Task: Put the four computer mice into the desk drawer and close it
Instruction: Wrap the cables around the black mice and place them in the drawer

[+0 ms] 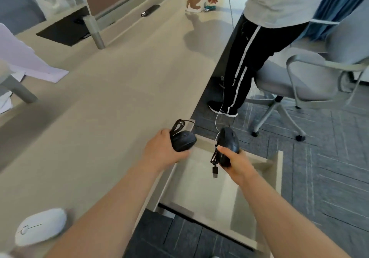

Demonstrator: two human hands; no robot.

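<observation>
**Holding two black wired mice over the open drawer**

Gripping a black wired mouse [183, 140] with its bundled cable, the left hand [162, 152] is hovering at the bench [103, 106] edge, just beside the far left corner of the open drawer [209, 188]. The right hand [238, 163] is clenching a second black wired mouse [227, 146] above the drawer's far end, its coiled cable and USB plug [215, 171] dangling over the drawer's bare floor. A white wireless mouse [41, 225] is lying on the bench, well apart from the drawer, to its left and nearer the camera. Beyond the drawer, another person [259, 28] is standing at the bench edge, with a grey office chair [299, 78] just beside them.
</observation>
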